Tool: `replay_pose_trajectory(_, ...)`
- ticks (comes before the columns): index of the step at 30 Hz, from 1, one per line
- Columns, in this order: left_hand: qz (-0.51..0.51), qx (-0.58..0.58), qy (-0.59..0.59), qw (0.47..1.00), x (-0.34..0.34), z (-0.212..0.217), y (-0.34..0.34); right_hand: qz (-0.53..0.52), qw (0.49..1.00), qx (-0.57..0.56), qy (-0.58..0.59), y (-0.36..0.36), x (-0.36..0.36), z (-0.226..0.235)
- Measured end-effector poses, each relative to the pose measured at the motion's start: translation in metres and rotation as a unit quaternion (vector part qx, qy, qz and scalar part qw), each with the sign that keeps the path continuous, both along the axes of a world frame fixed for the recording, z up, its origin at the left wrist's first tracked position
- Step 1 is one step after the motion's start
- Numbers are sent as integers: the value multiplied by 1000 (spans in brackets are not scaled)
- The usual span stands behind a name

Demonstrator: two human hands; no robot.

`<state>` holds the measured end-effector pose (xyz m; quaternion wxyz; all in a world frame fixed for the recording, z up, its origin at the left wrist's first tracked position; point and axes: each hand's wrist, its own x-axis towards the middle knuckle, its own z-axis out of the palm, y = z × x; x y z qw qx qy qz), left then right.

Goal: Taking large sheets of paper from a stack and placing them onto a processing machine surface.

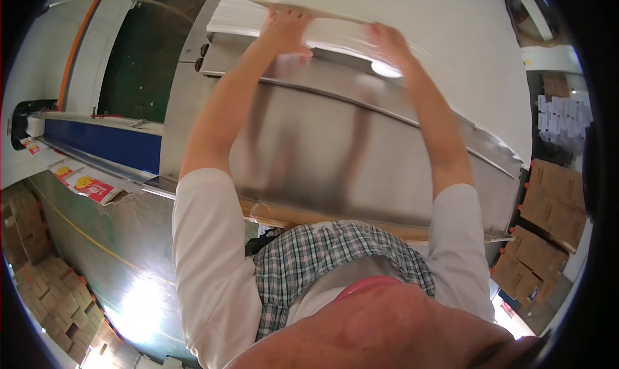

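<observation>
Both of my arms reach forward over a shiny steel worktop (309, 150) to a thick stack of thin, layered white sheets (342, 32), which look like soft paper. My left hand (287, 30) is closed on the stack, with fingers over the top and thumb at the near side. Farther right, my right hand (390, 45) also grips it, its fingers curled over the near edge. The stack's near edge hangs slightly over a raised metal lip (316, 93). Behind my hands and to the right spreads a broad white sheet surface (458, 27).
A blue conveyor belt (103, 145) runs at the left, with red and white printed packaging (90, 183) along its near side. Brown cartons (554, 195) stand at the right, and more boxes (58, 298) are piled at lower left. A wooden strip (335, 222) edges the worktop near me.
</observation>
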<state>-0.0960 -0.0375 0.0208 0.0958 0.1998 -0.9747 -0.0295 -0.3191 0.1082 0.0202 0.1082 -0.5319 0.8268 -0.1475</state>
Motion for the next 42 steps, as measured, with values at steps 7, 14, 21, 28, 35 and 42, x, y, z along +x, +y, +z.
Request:
replay_pose_trajectory(7,-18,-41,-26,999,-41,0,-21,-84,986,14,143,161,-136,1)
replay_pose_trajectory(14,142,46,-238,960,-52,8,-18,-78,976,163,124,197,-168,21)
replay_pose_trajectory(21,286,-13,-350,892,-72,19,21,-23,970,235,51,328,-273,57)
replay_pose_trajectory(28,303,-25,-350,886,-52,-2,-17,-108,893,428,84,474,-425,70)
replay_pose_trajectory(35,201,-35,-270,941,-22,-27,-38,-217,856,434,175,606,-524,21)
replay_pose_trajectory(42,136,-48,-84,986,-14,-21,-20,-227,946,158,170,595,-494,24)
